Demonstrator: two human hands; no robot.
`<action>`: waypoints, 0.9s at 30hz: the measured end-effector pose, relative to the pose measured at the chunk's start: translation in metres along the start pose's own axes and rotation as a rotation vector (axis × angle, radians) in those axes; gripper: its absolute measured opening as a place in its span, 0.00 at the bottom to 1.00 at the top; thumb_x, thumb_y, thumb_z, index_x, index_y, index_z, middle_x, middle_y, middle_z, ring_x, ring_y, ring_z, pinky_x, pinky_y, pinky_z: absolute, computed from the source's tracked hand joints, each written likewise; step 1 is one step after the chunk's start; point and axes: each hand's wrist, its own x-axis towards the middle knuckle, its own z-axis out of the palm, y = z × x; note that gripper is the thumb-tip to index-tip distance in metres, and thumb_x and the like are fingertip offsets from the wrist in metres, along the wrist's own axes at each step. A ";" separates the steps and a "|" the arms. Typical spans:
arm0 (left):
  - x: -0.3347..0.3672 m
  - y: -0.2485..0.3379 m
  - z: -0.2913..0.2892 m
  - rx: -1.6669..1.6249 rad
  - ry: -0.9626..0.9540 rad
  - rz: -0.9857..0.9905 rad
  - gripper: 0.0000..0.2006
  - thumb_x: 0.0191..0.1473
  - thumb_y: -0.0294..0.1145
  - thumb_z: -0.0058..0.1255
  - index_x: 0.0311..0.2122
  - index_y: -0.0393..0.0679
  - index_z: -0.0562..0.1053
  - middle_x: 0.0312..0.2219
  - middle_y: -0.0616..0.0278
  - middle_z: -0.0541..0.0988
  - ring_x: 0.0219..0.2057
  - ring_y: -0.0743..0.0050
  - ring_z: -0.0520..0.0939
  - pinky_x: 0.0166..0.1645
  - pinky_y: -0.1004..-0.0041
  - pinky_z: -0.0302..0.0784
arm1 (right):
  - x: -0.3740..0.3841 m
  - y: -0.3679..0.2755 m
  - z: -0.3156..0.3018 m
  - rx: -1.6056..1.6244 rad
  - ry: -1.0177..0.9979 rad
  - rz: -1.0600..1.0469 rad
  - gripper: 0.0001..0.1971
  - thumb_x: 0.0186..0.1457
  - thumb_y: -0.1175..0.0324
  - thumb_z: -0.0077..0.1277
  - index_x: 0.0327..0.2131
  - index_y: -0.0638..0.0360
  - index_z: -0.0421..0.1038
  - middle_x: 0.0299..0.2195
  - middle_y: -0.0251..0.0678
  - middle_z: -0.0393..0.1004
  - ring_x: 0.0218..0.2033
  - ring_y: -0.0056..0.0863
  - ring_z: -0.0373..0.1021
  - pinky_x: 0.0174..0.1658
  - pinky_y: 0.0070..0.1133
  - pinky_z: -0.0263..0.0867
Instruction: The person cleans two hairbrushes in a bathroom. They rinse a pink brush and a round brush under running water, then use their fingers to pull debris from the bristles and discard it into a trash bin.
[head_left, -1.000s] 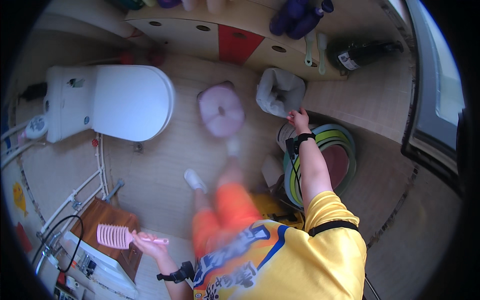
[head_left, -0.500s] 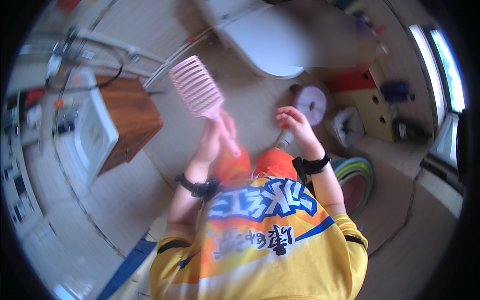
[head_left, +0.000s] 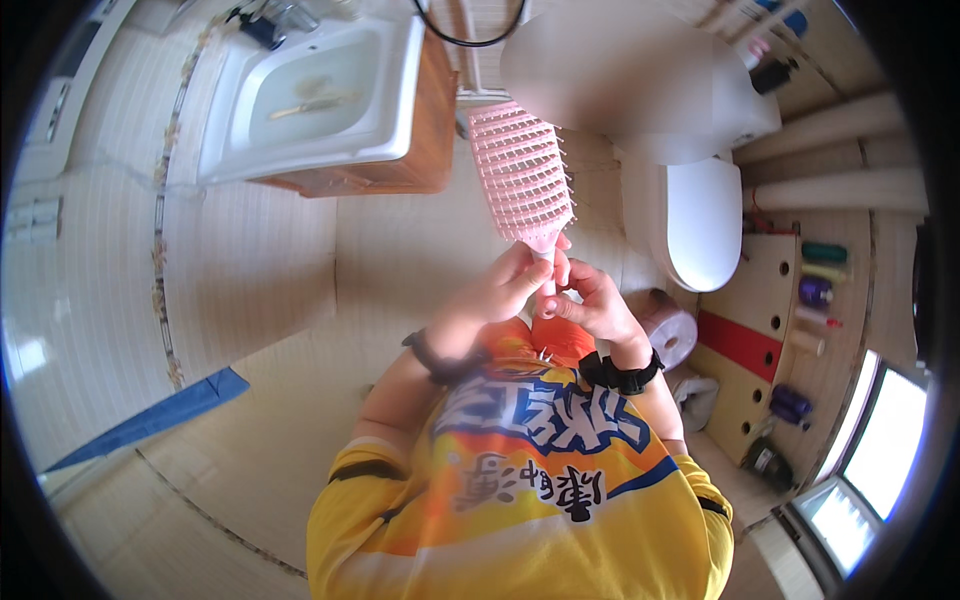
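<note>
A pink hairbrush (head_left: 523, 175) with a wide vented head and rows of bristles stands upright in front of me, head pointing away. My left hand (head_left: 508, 285) is closed round the upper part of its handle, just below the head. At the lower end of the handle, my right hand (head_left: 597, 305) has its thumb and fingers drawn together on it. Both hands are above my orange shorts (head_left: 562, 338), and I wear a dark band on each wrist.
At far left a white sink (head_left: 405, 110) tops a brown wooden cabinet (head_left: 430, 165); a long pale object lies in its basin. A toilet lid (head_left: 705, 225), a lilac roll (head_left: 670, 335) and a cream-and-red cabinet (head_left: 740, 345) with bottles beside it stand right. Blue cloth (head_left: 160, 415) lies left.
My right hand, formerly apart from the hairbrush, has come in to its handle. The brush has swung more upright and right in view. My view has turned, bringing the sink and toilet round.
</note>
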 end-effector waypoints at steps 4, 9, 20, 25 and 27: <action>0.003 0.015 -0.029 0.002 0.117 0.035 0.15 0.58 0.41 0.31 0.42 0.40 0.58 0.26 0.67 0.67 0.25 0.85 0.66 0.33 0.81 0.65 | 0.045 -0.020 0.004 -0.131 -0.008 -0.083 0.13 0.45 0.72 0.53 0.37 0.63 0.66 0.28 0.30 0.70 0.30 0.18 0.66 0.36 0.17 0.62; 0.012 0.038 -0.070 0.122 0.317 0.041 0.14 0.58 0.35 0.31 0.46 0.39 0.58 0.25 0.67 0.65 0.23 0.85 0.65 0.30 0.82 0.64 | 0.121 -0.054 -0.007 -0.046 0.041 -0.343 0.28 0.43 0.73 0.55 0.48 0.66 0.55 0.42 0.36 0.64 0.37 0.21 0.64 0.44 0.21 0.59; 0.052 0.059 -0.149 0.702 0.674 -0.049 0.06 0.52 0.25 0.40 0.35 0.36 0.63 0.22 0.66 0.67 0.21 0.79 0.64 0.26 0.77 0.62 | 0.269 -0.132 -0.003 -0.300 -0.023 -0.103 0.11 0.46 0.76 0.54 0.35 0.67 0.69 0.29 0.31 0.72 0.29 0.15 0.67 0.34 0.13 0.63; 0.057 0.063 -0.191 0.907 0.692 -0.008 0.07 0.52 0.26 0.41 0.25 0.36 0.60 0.18 0.61 0.66 0.21 0.78 0.64 0.26 0.76 0.63 | 0.304 -0.134 -0.006 -0.243 0.035 -0.145 0.05 0.49 0.77 0.49 0.32 0.66 0.69 0.26 0.29 0.70 0.27 0.14 0.66 0.32 0.12 0.63; 0.055 0.066 -0.209 0.917 0.645 -0.021 0.06 0.52 0.27 0.41 0.28 0.35 0.62 0.18 0.60 0.67 0.21 0.77 0.65 0.27 0.76 0.63 | 0.311 -0.138 -0.004 -0.113 0.083 -0.147 0.03 0.50 0.77 0.48 0.30 0.64 0.69 0.24 0.29 0.70 0.26 0.15 0.66 0.32 0.13 0.64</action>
